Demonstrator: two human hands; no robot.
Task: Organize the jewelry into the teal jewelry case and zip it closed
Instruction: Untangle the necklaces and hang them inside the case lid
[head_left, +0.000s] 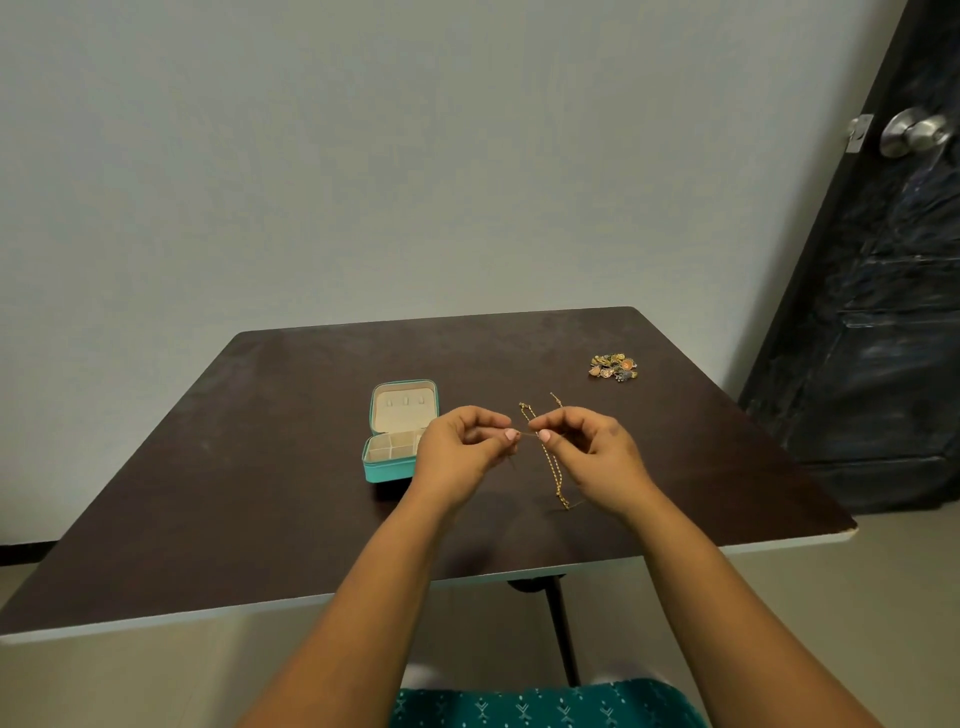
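Above the middle of the dark brown table (260, 441), I have both hands raised with a thin gold chain (548, 452) strung between them. My left hand (460, 449) has its fingers curled in, thumb and forefinger pinching one bit of the chain. My right hand (592, 457) does the same just beside it, so the two thumbnails nearly meet with a short taut piece of chain between. From that pinch the rest of the chain hangs in a loop toward the tabletop, its lowest part near my right wrist, and two loose ends rise behind my fingers. It may be touching the table at the bottom, but I can't say for sure from this angle.

The teal jewelry case (397, 434) sits on the table just to the left of my left hand, which hides its right edge. It is unzipped and open, the lid standing up at the back with a cream lining and three small tabs, the bottom half split into small cream compartments. What lies in them is too small to make out.

Farther off, toward the right back corner of the table, a little heap of colorful charms (613, 367) lies well apart from the case. A dark door (883, 312) with a round metal knob (911, 132) stands at the right, and teal patterned fabric (545, 706) shows on my lap.
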